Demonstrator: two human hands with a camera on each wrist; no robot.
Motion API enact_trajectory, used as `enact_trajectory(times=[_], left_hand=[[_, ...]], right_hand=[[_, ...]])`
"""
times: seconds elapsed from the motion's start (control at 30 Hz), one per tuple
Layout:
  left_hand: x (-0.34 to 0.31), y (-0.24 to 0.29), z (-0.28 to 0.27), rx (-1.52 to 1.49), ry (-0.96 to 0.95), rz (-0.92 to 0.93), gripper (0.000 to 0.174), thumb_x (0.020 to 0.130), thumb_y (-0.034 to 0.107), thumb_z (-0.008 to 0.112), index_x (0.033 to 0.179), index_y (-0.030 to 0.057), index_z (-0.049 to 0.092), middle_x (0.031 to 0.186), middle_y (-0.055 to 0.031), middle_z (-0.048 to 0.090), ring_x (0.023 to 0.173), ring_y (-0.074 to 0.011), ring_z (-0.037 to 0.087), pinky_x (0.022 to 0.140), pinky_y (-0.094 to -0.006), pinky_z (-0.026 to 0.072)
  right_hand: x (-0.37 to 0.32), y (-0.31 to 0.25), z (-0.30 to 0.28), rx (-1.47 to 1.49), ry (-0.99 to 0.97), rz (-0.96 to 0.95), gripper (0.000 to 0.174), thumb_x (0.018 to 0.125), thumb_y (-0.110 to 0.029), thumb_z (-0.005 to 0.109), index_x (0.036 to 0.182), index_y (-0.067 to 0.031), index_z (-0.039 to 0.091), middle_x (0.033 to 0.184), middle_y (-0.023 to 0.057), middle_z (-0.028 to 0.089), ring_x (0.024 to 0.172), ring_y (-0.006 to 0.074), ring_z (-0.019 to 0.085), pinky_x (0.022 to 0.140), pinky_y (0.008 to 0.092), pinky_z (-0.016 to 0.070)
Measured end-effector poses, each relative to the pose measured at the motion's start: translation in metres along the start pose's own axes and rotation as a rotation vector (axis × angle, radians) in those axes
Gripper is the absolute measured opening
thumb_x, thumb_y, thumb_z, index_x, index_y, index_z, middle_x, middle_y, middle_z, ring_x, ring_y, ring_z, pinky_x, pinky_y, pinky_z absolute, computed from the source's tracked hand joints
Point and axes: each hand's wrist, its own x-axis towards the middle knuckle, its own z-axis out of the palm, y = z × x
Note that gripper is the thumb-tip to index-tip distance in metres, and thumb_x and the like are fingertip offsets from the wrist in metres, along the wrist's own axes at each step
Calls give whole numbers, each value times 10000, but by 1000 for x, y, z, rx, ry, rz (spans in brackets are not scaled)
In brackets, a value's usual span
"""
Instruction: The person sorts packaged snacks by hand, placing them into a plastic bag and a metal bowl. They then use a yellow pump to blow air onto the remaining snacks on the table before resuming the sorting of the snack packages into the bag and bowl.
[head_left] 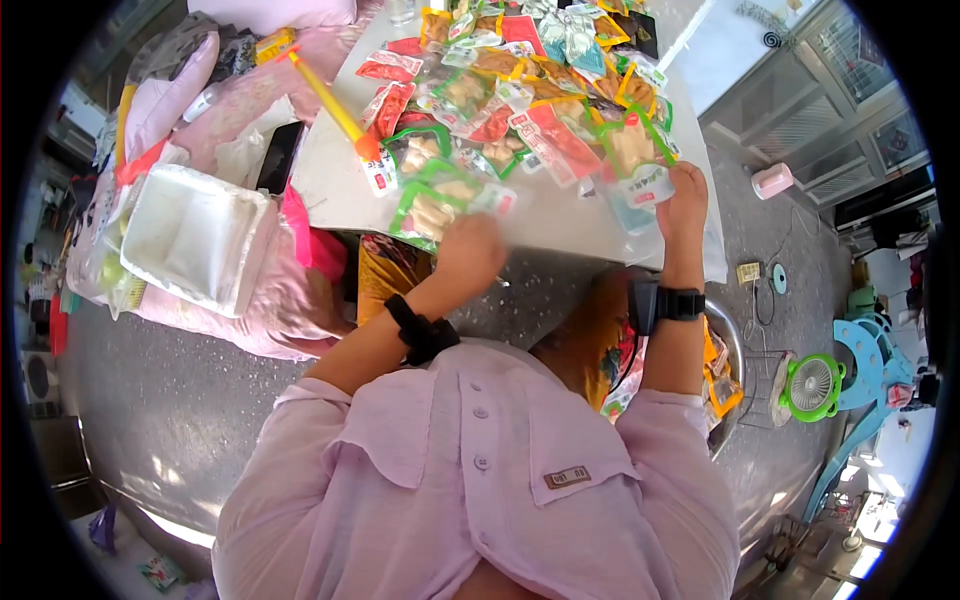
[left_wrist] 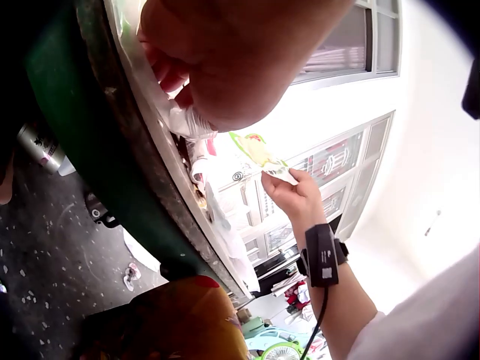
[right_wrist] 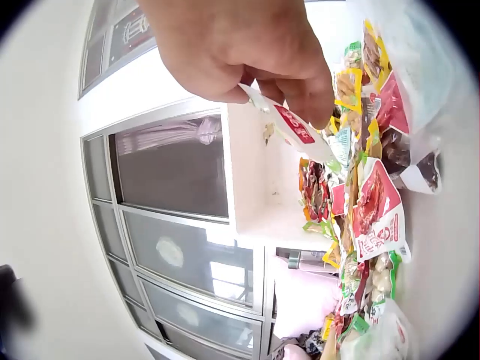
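Observation:
My right hand point(head_left: 683, 198) pinches the corner of a green-edged snack packet point(head_left: 632, 145), raised at the right side of the table. Seen nearly edge-on in the right wrist view, this packet point(right_wrist: 294, 129) shows a red label, with thumb and fingers at its end. My left hand point(head_left: 470, 255), slightly blurred, is at the table's near edge, right beside a green-edged packet point(head_left: 432, 212) of pale pieces. Its fingers point(left_wrist: 171, 75) curl low over the tabletop in the left wrist view; I cannot tell whether they hold anything.
Many red, yellow and green snack packets point(head_left: 490, 75) cover the white table point(head_left: 335, 190). A yellow stick with an orange end point(head_left: 335, 105) lies at their left. A white foam box point(head_left: 190, 240) sits on the pink-covered bed. At my right stands a metal basin point(head_left: 738, 345) holding packets.

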Motion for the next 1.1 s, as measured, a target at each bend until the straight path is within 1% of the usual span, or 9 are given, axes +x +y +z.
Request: enact_trajectory(times=[0.23,0.37,0.47,0.57,0.67,0.77,0.87,0.97,1.1], left_hand=[[0,1,-7,-85,-72,-47,188,666,73,514,842,6,517,858,-156,531,802,-331,493,727,-390,395],[0,2,-11,-152,-78,-87,235,672,92,532,887,-2,512,853,-152,533,806,-334,498,723,-378,404],[-1,8,-13,-194,103,-18,221,728,122,537,901,-9,499,845,-103,552,773,-268,523,696,-362,416],[-2,12,-10,-868,-176,-548,173,788,123,509,919,10,502,847,-39,558,755,-169,530,678,-321,428],[5,10,-17,-1413,-473,-804,167,817,101,483,967,33,508,884,1,553,798,-100,521,684,-270,430],[10,26,-28,-1727,-290,-763,224,795,81,498,1017,51,507,907,-9,554,840,-105,523,704,-257,430],[8,21,-35,-1516,-423,-564,253,788,91,496,1035,35,500,925,-24,551,846,-116,518,724,-260,419],[7,18,-42,-750,-690,-260,229,769,120,498,976,21,508,858,-37,541,790,-112,501,703,-254,404],[11,32,-49,-682,-920,-143,238,726,188,534,882,13,493,752,-45,490,727,-89,460,650,-248,387]], right_hand=[[-87,24,-2,203,-217,450,81,785,-2,437,865,-14,439,915,194,540,813,253,553,745,376,453],[-103,36,7,327,-206,452,70,789,-4,432,857,-19,436,952,219,530,847,277,546,772,396,444],[-108,39,22,401,-193,411,67,792,-12,444,858,-22,437,961,200,533,862,269,542,781,406,439],[-117,38,37,478,-218,450,60,795,-16,453,853,-27,443,958,166,540,869,251,540,784,408,437],[-127,54,37,588,-332,499,58,801,-25,464,857,-31,450,947,139,546,870,235,542,782,396,438],[-131,58,27,477,-449,512,105,801,-49,493,904,-40,475,950,119,547,877,222,542,774,366,439],[-126,43,14,350,-486,560,166,794,-55,513,958,-37,489,951,94,547,875,205,539,773,336,433],[-125,28,8,86,-539,506,209,786,-53,527,991,-29,495,930,62,552,850,161,536,757,289,429],[-127,27,2,-97,-794,648,195,779,-49,539,970,-19,512,884,25,562,795,92,529,714,228,429]])
